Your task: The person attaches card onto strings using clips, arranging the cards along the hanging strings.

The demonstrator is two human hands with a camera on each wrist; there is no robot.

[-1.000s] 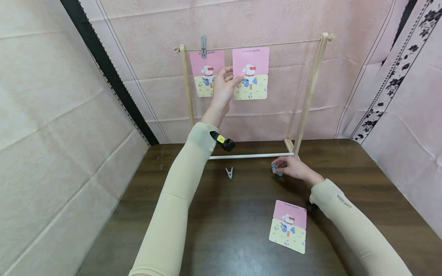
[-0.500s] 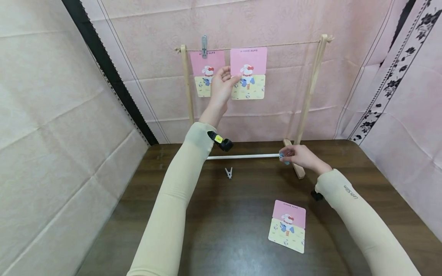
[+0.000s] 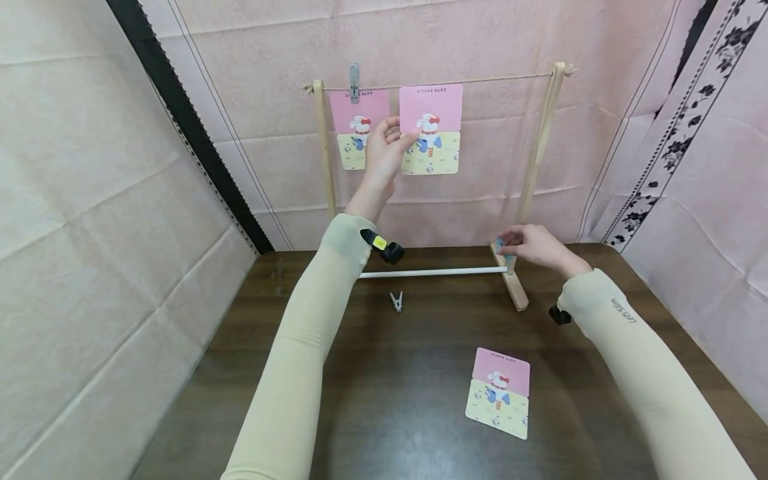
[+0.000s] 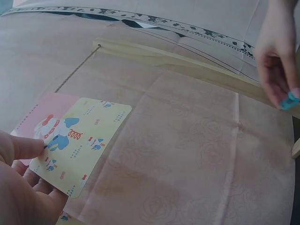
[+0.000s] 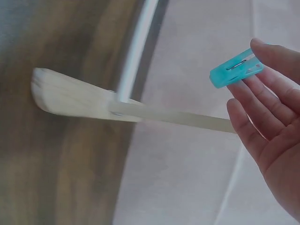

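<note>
My left hand [image 3: 384, 155] pinches the left edge of a pink and yellow card [image 3: 437, 108] and holds it upright at the rope [image 3: 480, 79]. In the left wrist view the thumb lies across the printed face of that card [image 4: 89, 136]. Beside it, a second card [image 3: 354, 110] hangs from the rope under a grey-blue clothespin [image 3: 355, 83], partly behind my left fingers. My right hand [image 3: 537, 245] pinches a turquoise clothespin [image 5: 234, 69] between thumb and fingers, just above the foot of the right post. A third card [image 3: 499, 393] lies on the table.
A light clothespin [image 3: 397, 302] lies on the dark wooden table [image 3: 288, 400]. The rope runs between a left post [image 3: 326, 147] and a right post [image 3: 543, 133]. A white bar [image 3: 432, 272] joins the frame low down, near the wooden foot [image 3: 513, 287].
My right hand has risen from the table and moved right with the turquoise clothespin. The left hand and its card have shifted only slightly left.
</note>
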